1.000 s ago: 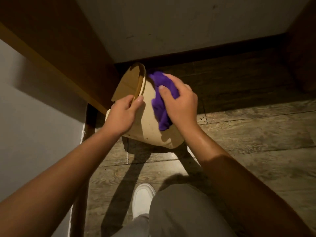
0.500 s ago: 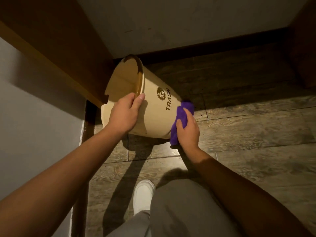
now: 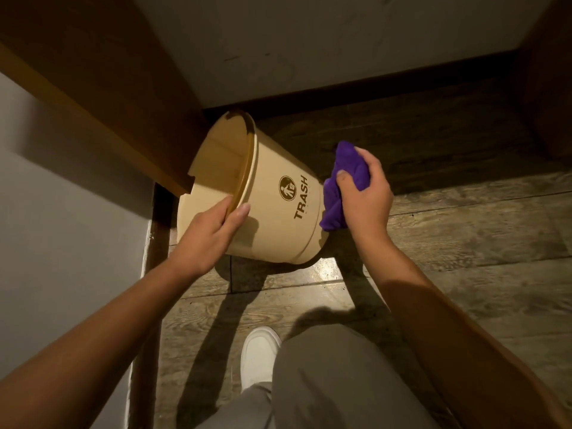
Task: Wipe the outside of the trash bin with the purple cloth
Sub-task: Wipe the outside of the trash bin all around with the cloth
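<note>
The left hand [image 3: 213, 233] grips the tilted trash bin [image 3: 278, 218] at its rim; the right hand [image 3: 365, 196] squeezes the purple cloth [image 3: 337, 193] against the bin's base.

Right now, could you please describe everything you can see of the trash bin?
The trash bin is a cream, plastic-looking round bucket with a stepped base, printed with a brown pictogram and "TRASH". It is tipped over, mouth toward the wooden panel on the left. The left hand grips its rim; the purple cloth, bunched in the right hand, meets its base end.
</note>
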Tool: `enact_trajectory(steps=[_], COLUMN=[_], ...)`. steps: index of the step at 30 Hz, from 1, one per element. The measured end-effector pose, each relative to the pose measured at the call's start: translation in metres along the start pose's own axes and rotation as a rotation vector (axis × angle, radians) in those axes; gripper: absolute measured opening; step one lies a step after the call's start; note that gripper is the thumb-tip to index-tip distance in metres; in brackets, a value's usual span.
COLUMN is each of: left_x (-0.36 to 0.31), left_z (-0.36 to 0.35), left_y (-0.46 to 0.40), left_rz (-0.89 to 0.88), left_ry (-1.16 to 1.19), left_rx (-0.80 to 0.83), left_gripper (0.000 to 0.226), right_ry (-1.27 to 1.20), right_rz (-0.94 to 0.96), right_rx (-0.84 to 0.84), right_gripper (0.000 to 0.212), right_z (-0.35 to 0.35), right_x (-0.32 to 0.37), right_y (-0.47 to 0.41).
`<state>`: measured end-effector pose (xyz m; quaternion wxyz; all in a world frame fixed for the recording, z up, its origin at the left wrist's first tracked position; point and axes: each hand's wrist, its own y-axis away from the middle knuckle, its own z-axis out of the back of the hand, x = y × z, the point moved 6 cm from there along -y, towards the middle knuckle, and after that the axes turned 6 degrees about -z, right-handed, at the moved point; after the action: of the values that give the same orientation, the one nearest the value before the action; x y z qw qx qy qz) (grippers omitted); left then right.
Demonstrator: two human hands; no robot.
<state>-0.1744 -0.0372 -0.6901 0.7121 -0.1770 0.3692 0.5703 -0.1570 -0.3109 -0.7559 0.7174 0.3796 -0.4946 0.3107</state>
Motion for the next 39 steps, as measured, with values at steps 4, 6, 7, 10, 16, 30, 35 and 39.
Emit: enact_trajectory(steps=[4, 6, 7, 10, 16, 30, 35, 39], left_x=[0.005, 0.011, 0.016, 0.032, -0.010, -0.035, -0.025, -0.025], left_z=[0.007, 0.015, 0.016, 0.006, 0.017, 0.044, 0.056, 0.060], left_y=[0.005, 0.016, 0.023, 0.040, 0.011, -0.029, -0.028, -0.033], left_rz=[-0.064, -0.099, -0.106, -0.070, -0.103, 0.075, 0.143, 0.168], left_ry=[-0.043, -0.064, -0.077, -0.120, -0.190, 0.003, 0.052, 0.075], left_rx=[-0.072, -0.118, -0.119, -0.034, -0.138, -0.265, -0.292, -0.282], left_gripper=[0.042, 0.039, 0.035, 0.018, 0.023, 0.027, 0.028, 0.030], right_ry=[0.005, -0.001, -0.003, 0.001, 0.034, 0.278, 0.224, 0.340], right_rz=[0.021, 0.021, 0.022, 0.012, 0.111, 0.371, 0.002, -0.035], right_rx=[0.062, 0.086, 0.088, 0.084, 0.239, 0.228, 0.176, 0.192], right_gripper=[0.049, 0.048, 0.048, 0.049, 0.051, 0.052, 0.051, 0.048], right_z=[-0.012, -0.013, -0.012, -0.007, -0.028, -0.080, -0.033, -0.021], right_x=[0.004, 0.000, -0.002, -0.008, 0.013, 0.024, -0.057, -0.059], right_y=[0.014, 0.018, 0.019, 0.018, 0.036, 0.055, 0.013, -0.012])
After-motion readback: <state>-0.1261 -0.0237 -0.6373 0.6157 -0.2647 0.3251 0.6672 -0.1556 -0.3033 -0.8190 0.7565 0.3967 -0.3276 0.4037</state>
